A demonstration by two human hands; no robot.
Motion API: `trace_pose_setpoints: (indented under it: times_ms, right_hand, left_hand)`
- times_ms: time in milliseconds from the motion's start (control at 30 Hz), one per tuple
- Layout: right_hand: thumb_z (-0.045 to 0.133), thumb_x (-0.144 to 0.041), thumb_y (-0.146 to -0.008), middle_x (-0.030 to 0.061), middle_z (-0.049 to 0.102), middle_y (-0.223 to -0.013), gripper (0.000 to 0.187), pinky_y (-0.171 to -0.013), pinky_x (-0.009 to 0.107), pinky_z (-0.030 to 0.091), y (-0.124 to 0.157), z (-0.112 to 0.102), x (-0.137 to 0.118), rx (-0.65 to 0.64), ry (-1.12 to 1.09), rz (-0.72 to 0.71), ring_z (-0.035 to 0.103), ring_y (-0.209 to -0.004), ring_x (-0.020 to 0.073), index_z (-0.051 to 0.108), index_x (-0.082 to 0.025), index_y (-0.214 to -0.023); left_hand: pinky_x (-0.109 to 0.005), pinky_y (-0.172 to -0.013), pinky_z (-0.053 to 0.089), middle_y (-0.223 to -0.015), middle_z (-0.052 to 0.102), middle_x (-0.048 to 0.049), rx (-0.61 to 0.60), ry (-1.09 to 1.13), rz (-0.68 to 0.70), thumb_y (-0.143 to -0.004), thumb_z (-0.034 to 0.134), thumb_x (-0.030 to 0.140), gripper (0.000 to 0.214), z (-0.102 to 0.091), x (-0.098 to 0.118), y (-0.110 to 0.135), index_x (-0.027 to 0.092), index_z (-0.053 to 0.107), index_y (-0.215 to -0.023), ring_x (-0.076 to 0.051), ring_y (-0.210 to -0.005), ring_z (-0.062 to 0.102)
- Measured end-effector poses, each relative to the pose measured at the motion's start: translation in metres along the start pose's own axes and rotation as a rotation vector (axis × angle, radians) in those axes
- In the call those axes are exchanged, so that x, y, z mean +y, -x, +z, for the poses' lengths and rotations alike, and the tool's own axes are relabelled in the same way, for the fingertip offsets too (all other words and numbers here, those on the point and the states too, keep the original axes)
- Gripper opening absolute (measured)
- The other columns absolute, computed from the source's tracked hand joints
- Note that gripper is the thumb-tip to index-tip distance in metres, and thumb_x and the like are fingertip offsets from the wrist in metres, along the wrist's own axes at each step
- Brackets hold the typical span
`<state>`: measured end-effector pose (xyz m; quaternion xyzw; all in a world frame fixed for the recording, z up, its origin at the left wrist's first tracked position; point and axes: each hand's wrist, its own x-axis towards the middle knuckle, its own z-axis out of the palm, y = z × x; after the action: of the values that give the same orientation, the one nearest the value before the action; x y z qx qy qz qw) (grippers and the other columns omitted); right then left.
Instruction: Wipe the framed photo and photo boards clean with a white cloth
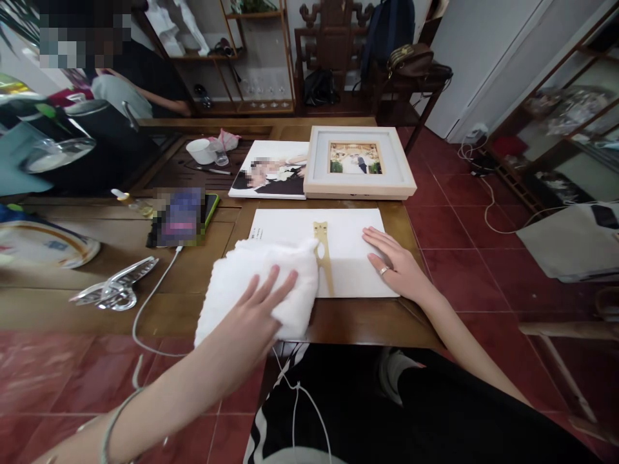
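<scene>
My left hand (264, 309) lies spread on a folded white towel (217, 299), its fingers apart and pressing on the cloth. The towel covers the left part of a flat white board or book (360, 277) with small print near its top left corner. On the book's right part rests my right hand (391, 261), palm down with fingers stretched out and a ring on one finger. Between the hands, a slim pale-yellow piece (327, 267), with small holes at its wide end and a narrow tapering end, lies on the white surface beside the towel's edge.
Behind the book stand a photo print (265, 183) and a framed photo (406, 183). To the left are a phone (211, 209) on a white cable (145, 293), a dropper bottle (138, 205), a silver hair claw (116, 290) and a white cup (200, 151). Another person (159, 77) sits across.
</scene>
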<state>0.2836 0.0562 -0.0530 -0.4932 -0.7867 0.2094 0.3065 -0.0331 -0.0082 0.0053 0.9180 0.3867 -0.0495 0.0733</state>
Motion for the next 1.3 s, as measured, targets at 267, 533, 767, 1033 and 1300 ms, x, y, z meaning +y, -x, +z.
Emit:
trace_pose_setpoints:
  times_ms: [267, 533, 767, 1033, 1300]
  right_hand:
    - [0.046, -0.031, -0.095, 0.0078, 0.052, -0.143, 0.042, -0.117, 0.051, 0.032, 0.000, 0.001, 0.001, 0.008, 0.000, -0.006, 0.039, -0.140, 0.0228, 0.053, -0.023, -0.136]
    - [0.046, -0.031, -0.095, 0.0068, 0.052, -0.143, 0.042, -0.117, 0.052, 0.031, 0.000, 0.000, -0.001, 0.001, -0.015, 0.003, 0.039, -0.140, 0.0228, 0.052, -0.025, -0.136]
    - [0.046, -0.031, -0.095, 0.0057, 0.051, -0.144, 0.043, -0.116, 0.053, 0.031, 0.000, 0.000, 0.000, -0.001, -0.011, -0.001, 0.039, -0.140, 0.0240, 0.051, -0.027, -0.137]
    - [0.046, -0.031, -0.095, 0.0073, 0.052, -0.143, 0.042, -0.117, 0.052, 0.031, 0.000, 0.000, -0.001, -0.001, 0.007, 0.004, 0.039, -0.140, 0.0230, 0.052, -0.024, -0.136]
    - [0.046, -0.032, -0.095, 0.0049, 0.052, -0.144, 0.043, -0.116, 0.054, 0.031, 0.000, -0.001, -0.002, 0.002, -0.015, 0.004, 0.039, -0.140, 0.0241, 0.051, -0.028, -0.137]
  left_hand:
    - [-0.056, -0.113, 0.031, -0.158, 0.022, -0.0055, -0.007, 0.016, -0.012, -0.087, 0.050, 0.007, 0.027, -0.009, -0.037, -0.007, 0.015, 0.071, -0.072, -0.035, -0.144, 0.022]
    - [-0.061, -0.114, 0.021, -0.159, 0.018, -0.0126, 0.072, -0.054, -0.017, -0.095, 0.043, 0.021, 0.031, -0.008, -0.103, -0.070, 0.010, 0.071, -0.085, -0.038, -0.146, 0.010]
    - [-0.063, -0.113, 0.024, -0.159, 0.020, -0.0108, 0.036, -0.059, 0.019, -0.086, 0.050, 0.010, 0.023, -0.005, -0.045, -0.043, 0.013, 0.072, -0.079, -0.039, -0.146, 0.012]
    - [-0.059, -0.108, 0.037, -0.157, 0.027, -0.0113, -0.061, -0.081, 0.098, -0.067, 0.066, 0.006, 0.012, -0.005, 0.008, 0.013, 0.016, 0.070, -0.066, -0.044, -0.142, 0.023]
    - [-0.047, -0.085, 0.051, -0.116, 0.066, -0.0182, -0.042, -0.032, -0.105, -0.091, 0.036, 0.020, 0.033, -0.027, -0.053, -0.032, 0.015, 0.067, -0.086, -0.031, -0.100, 0.066]
